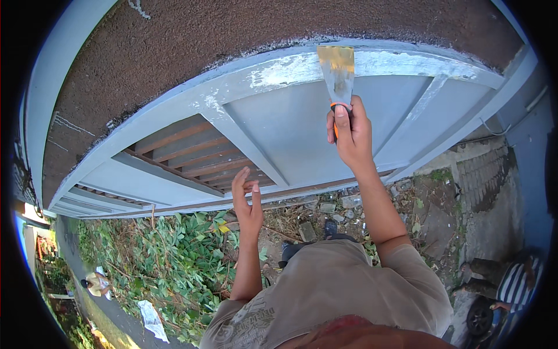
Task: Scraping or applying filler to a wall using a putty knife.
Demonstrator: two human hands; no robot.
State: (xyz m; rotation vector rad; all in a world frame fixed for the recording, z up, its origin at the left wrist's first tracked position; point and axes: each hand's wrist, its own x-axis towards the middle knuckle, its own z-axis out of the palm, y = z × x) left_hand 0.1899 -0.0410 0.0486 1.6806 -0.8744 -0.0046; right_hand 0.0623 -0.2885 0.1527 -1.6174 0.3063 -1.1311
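Note:
My right hand (pixel 353 135) grips a putty knife (pixel 337 71) by its black and orange handle, with the thumb along it. The wide metal blade points up, and a yellowish tint shows across its end. Behind that end runs a grey-blue painted beam (pixel 226 96) with rough white patches; whether the blade touches it, I cannot tell. Lower and to the left, my left hand (pixel 247 200) is raised with nothing in it, its fingers loosely bent and apart. Nearest to it is a slatted opening (pixel 200 154) with brown slats, beside light-blue panels (pixel 285 125).
Above the beam spreads a rough brown wall (pixel 279 23). Leafy cut branches (pixel 168 262) lie at the left, rubble (pixel 351 202) at the wall's foot. One person (pixel 97 283) is far left on the path; another, in a striped top (pixel 519 283), is lower right near a wheel (pixel 480 316).

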